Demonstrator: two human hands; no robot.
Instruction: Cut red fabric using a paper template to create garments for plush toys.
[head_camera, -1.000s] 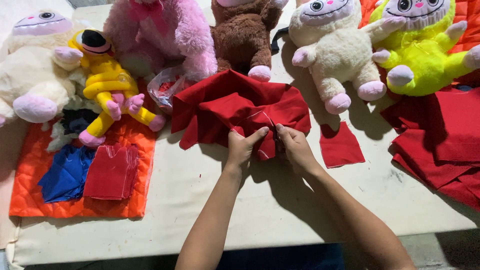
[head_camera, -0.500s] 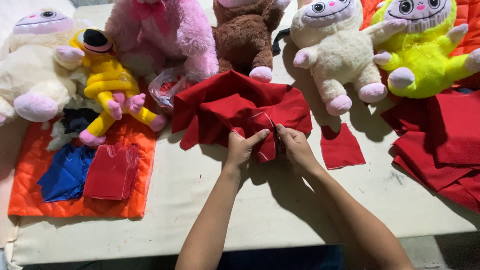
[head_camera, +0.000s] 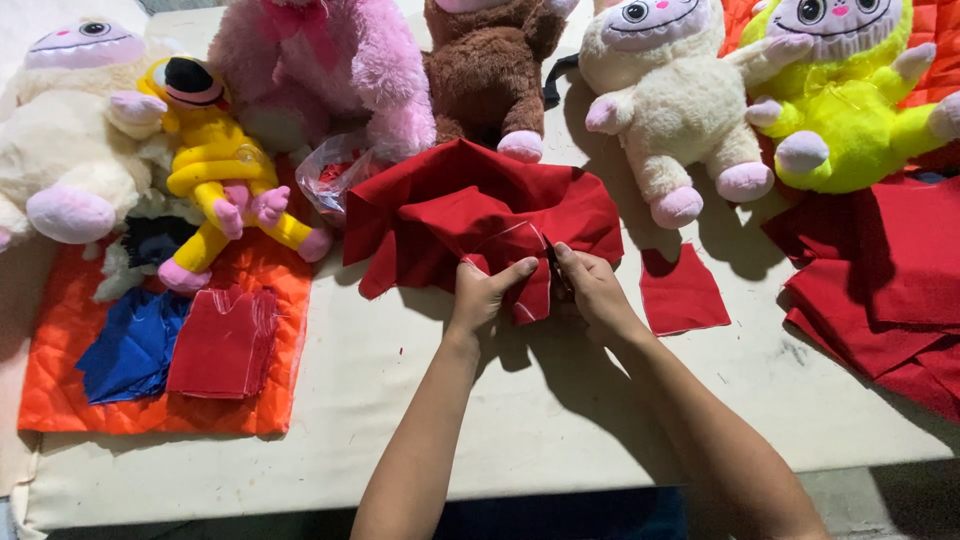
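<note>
At mid-table (head_camera: 300, 470), the left hand (head_camera: 480, 297) and right hand (head_camera: 592, 288) each close their grip on the rumpled red cloth (head_camera: 470, 215) (edge pinched between them). Six plush toys line the far side; one small red square (head_camera: 682, 290) lies just right.

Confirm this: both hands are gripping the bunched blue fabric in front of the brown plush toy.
Not quite. The head view shows the bunched fabric is red, not blue. Both the left hand and right hand do grip it, in front of the brown plush toy.
</note>
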